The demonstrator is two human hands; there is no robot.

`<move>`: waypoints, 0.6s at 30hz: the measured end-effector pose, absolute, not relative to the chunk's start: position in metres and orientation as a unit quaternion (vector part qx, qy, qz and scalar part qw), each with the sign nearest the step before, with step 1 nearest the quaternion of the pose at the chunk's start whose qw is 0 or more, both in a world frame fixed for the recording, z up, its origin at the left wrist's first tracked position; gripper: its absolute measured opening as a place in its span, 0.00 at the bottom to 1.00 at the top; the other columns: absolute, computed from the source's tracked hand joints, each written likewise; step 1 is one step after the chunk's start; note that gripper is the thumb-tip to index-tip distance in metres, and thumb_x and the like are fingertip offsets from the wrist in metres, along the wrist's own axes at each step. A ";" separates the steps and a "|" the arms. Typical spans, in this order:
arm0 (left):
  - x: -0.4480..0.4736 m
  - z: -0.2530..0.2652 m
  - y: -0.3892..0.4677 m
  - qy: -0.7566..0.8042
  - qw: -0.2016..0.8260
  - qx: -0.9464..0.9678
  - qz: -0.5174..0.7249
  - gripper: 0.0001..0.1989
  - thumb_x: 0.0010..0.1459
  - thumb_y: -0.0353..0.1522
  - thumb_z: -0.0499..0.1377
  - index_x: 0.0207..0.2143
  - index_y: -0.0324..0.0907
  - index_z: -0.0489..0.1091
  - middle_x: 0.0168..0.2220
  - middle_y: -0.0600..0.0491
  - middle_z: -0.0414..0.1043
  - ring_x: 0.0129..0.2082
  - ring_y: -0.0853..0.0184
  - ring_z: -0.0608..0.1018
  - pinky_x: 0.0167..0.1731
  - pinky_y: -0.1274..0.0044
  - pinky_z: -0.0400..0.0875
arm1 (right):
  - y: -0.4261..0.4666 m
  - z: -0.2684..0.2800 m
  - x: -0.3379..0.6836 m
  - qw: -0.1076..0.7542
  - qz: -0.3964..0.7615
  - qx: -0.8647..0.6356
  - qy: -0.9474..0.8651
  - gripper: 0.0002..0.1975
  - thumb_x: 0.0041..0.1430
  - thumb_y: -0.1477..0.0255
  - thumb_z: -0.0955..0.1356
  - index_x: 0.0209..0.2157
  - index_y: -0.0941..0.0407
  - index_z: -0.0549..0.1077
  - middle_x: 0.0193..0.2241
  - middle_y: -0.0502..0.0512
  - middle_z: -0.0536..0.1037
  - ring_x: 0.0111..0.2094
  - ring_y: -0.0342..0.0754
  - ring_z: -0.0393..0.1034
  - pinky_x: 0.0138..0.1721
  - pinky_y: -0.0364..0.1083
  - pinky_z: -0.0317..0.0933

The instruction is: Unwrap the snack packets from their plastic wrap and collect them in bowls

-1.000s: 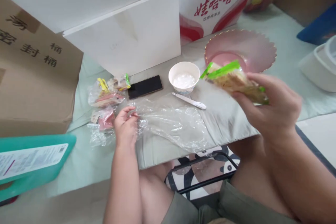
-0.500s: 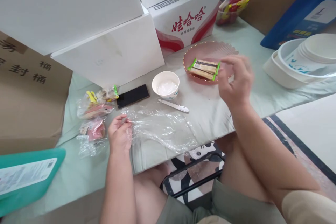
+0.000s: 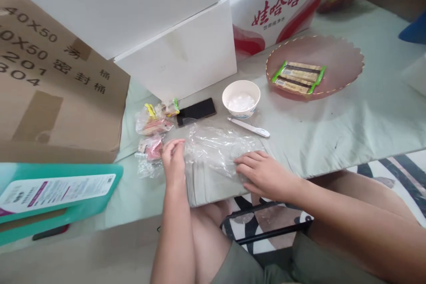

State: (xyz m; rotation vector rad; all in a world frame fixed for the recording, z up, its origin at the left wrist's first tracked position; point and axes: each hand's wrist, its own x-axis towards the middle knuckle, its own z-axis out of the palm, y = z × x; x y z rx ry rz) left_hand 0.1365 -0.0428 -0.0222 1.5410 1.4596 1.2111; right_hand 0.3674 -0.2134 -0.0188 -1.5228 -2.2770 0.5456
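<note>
A crumpled clear plastic bag (image 3: 216,146) lies flat near the table's front edge, between my two hands. My left hand (image 3: 173,157) is closed at the bag's left end, its fingers curled around the edge of the film. Palm down, my right hand (image 3: 264,173) rests on the bag's right end with fingers stretched out. Behind the bag are a white paper bowl (image 3: 241,97) with something clear or whitish inside, a white utility knife (image 3: 249,127) and a black phone (image 3: 197,112). Several wrapped snack pieces (image 3: 155,124) in clear film lie left of the phone.
A pink scalloped plate (image 3: 339,64) holds green-ended wrapped snack bars (image 3: 299,75) at the right. White boxes (image 3: 179,53) stand along the back, with a brown carton (image 3: 63,75) at the left. A teal container (image 3: 60,191) sits front left.
My right hand has come from the pink plate down to the bag's right end, leaving the snack bars on the plate. The view has turned left.
</note>
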 end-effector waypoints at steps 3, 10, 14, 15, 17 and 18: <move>0.131 -0.015 -0.056 0.447 0.304 0.743 0.396 0.15 0.52 0.44 0.65 0.38 0.45 0.80 0.52 0.46 0.73 0.59 0.54 0.71 0.63 0.64 0.60 | -0.211 -0.019 0.367 0.202 0.197 -0.539 -0.794 0.08 0.66 0.73 0.64 0.37 0.57 0.75 0.52 0.63 0.79 0.50 0.60 0.74 0.48 0.60 0.67; 0.138 -0.022 -0.072 0.457 0.441 0.688 0.350 0.27 0.49 0.35 0.70 0.53 0.45 0.72 0.33 0.53 0.75 0.39 0.63 0.79 0.50 0.68 0.72 | -0.212 -0.007 0.393 0.303 0.259 -0.509 -0.763 0.11 0.66 0.67 0.65 0.45 0.56 0.75 0.53 0.65 0.78 0.54 0.59 0.74 0.54 0.62 0.68; 0.141 -0.020 -0.061 0.469 0.500 0.535 0.494 0.23 0.45 0.37 0.72 0.44 0.45 0.71 0.30 0.58 0.71 0.28 0.72 0.77 0.34 0.77 0.73 | -0.215 -0.006 0.416 0.345 0.315 -0.448 -0.762 0.41 0.54 0.45 0.72 0.62 0.55 0.68 0.58 0.66 0.75 0.61 0.63 0.69 0.59 0.64 0.65; 0.142 -0.019 -0.058 0.477 0.503 0.501 0.517 0.24 0.44 0.38 0.72 0.43 0.45 0.70 0.30 0.58 0.70 0.26 0.73 0.76 0.31 0.79 0.72 | -0.215 -0.007 0.418 0.355 0.319 -0.448 -0.756 0.44 0.52 0.44 0.73 0.63 0.54 0.67 0.60 0.66 0.74 0.62 0.63 0.67 0.60 0.64 0.64; 0.143 -0.017 -0.054 0.490 0.505 0.456 0.544 0.25 0.42 0.40 0.73 0.41 0.45 0.68 0.30 0.59 0.69 0.23 0.75 0.74 0.26 0.81 0.69 | -0.215 -0.010 0.417 0.375 0.318 -0.479 -0.727 0.37 0.54 0.48 0.74 0.59 0.53 0.70 0.59 0.65 0.74 0.62 0.62 0.67 0.60 0.64 0.64; 0.144 -0.016 -0.053 0.492 0.506 0.448 0.549 0.25 0.42 0.40 0.73 0.40 0.45 0.68 0.30 0.60 0.69 0.23 0.76 0.74 0.25 0.82 0.69 | -0.214 -0.012 0.414 0.385 0.321 -0.502 -0.705 0.29 0.57 0.52 0.73 0.55 0.53 0.73 0.56 0.64 0.77 0.60 0.61 0.70 0.59 0.63 0.66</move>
